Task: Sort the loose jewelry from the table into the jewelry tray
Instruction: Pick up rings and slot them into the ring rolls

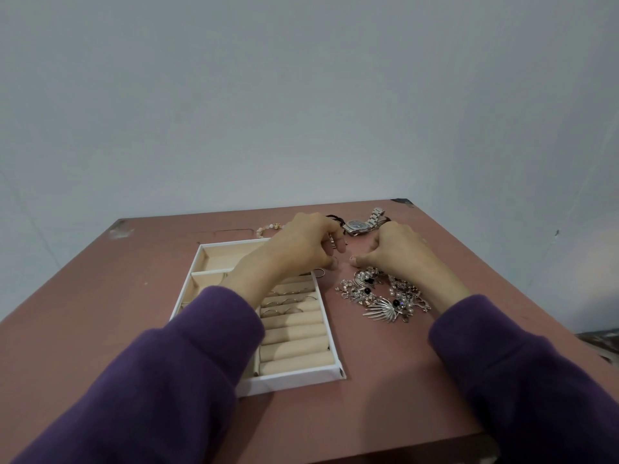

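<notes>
A white jewelry tray (330, 333) with beige padded rolls lies on the table, several thin rings slotted in its upper rolls. My left hand (303, 244) hovers over the tray's far right corner, fingers curled around a small metal piece. A thin ring (320, 272) sits at the tray's rim just below that hand. My right hand (397, 251) rests curled on the table beside it, thumb tip near my left thumb; whether it holds anything is hidden. A heap of silver brooches (382, 298) lies under my right wrist.
A silver wristwatch (363, 224) and a dark cord (335, 218) lie behind my hands. A pale bead bracelet (268, 228) sits beyond the tray. The pink table (100, 296) ends at the wall behind and at an edge on the right.
</notes>
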